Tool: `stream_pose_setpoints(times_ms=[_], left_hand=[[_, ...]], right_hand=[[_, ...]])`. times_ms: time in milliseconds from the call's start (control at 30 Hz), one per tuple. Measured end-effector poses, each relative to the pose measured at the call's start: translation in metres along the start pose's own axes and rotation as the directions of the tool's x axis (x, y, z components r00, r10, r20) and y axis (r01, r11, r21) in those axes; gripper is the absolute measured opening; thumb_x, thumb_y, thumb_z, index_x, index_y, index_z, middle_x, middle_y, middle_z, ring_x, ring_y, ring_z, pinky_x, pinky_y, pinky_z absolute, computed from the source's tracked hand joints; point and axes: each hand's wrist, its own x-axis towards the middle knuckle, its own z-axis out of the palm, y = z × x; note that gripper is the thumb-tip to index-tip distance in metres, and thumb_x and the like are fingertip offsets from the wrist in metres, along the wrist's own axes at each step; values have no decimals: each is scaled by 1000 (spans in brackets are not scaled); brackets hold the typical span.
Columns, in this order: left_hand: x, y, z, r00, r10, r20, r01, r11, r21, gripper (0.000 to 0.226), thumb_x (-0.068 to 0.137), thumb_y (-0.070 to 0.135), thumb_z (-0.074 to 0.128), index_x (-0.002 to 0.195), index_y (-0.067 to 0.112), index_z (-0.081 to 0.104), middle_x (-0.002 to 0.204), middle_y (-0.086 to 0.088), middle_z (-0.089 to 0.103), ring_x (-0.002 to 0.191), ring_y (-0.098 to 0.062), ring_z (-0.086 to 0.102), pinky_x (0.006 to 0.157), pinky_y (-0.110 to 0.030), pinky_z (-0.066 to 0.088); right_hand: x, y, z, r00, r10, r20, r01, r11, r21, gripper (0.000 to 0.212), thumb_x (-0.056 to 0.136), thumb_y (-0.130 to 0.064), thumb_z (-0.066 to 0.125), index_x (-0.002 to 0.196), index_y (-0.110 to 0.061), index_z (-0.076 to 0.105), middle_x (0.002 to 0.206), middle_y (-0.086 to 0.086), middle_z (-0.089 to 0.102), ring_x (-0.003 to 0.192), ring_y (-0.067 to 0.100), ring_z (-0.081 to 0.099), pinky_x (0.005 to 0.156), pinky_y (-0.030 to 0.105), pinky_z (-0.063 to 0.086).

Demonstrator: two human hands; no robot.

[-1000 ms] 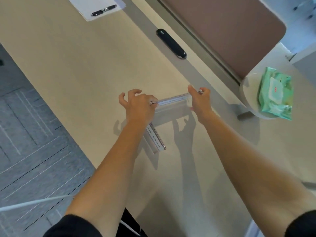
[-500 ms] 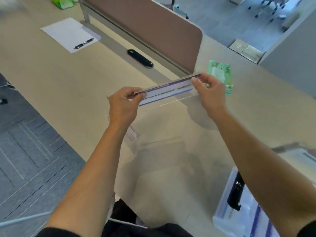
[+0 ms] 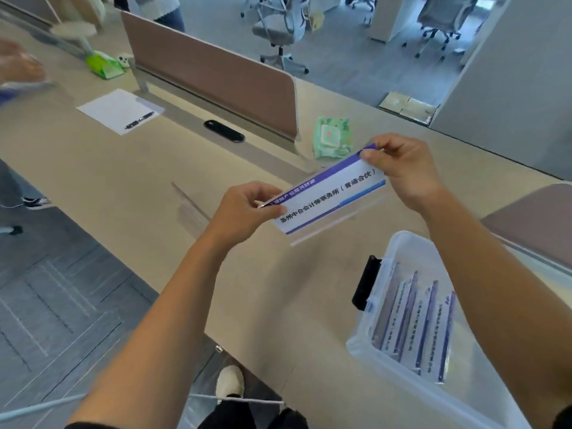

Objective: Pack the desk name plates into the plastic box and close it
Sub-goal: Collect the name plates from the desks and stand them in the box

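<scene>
Gripping a desk name plate (image 3: pixel 332 198) by its two ends, both hands hold it in the air above the desk (image 3: pixel 123 181) in the head view. The left hand (image 3: pixel 244 209) pinches the lower left end between thumb and fingers; the right hand (image 3: pixel 402 168) pinches the upper right end the same way. The plate is tilted, its right end higher and farther away, and its white card with purple bands and dark printed characters faces the camera. A clear acrylic edge shows below the card.

To the lower right, partly behind the right forearm, the clear plastic box (image 3: pixel 402 373) stands open on the desk with a black latch (image 3: pixel 365 283) on its near left wall. Several more name plates (image 3: pixel 414 323) stand on edge inside it, side by side.

Farther back on the desk lie a green pack of wet wipes (image 3: pixel 332 137), just beyond the held plate, a white sheet of paper (image 3: pixel 114 109) with a black pen (image 3: pixel 139 120) on it, and a black oval cable cover (image 3: pixel 224 135) beside a brown divider panel (image 3: pixel 213 72).
</scene>
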Motion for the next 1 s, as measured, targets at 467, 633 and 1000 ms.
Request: stream_pose_setpoints(times_ms=[467, 633, 1000], left_hand=[[-70, 24, 93, 874, 438, 213, -487, 786, 381, 11, 89, 27, 60, 95, 23, 68, 79, 3, 64, 74, -26, 57, 62, -33, 41], [-102, 32, 139, 830, 475, 292, -550, 787, 281, 16, 90, 25, 59, 102, 20, 69, 88, 1, 68, 75, -26, 61, 64, -36, 49], [-126, 50, 232, 468, 249, 848, -422, 906, -33, 99, 58, 61, 81, 138, 62, 23, 133, 15, 46, 111, -3, 53, 97, -29, 48]], right_hand=[[-147, -28, -17, 796, 334, -505, -481, 856, -192, 80, 80, -67, 64, 146, -36, 32, 136, 6, 40, 115, 24, 45, 92, 43, 42], [-195, -27, -25, 659, 421, -624, -431, 891, 146, 79, 83, -51, 72, 147, -46, 26, 126, -4, 41, 107, 27, 54, 77, 52, 55], [-257, 24, -156, 811, 384, -441, -406, 913, 49, 74, 77, -47, 71, 143, -39, 38, 144, -2, 40, 104, 31, 63, 84, 57, 57]])
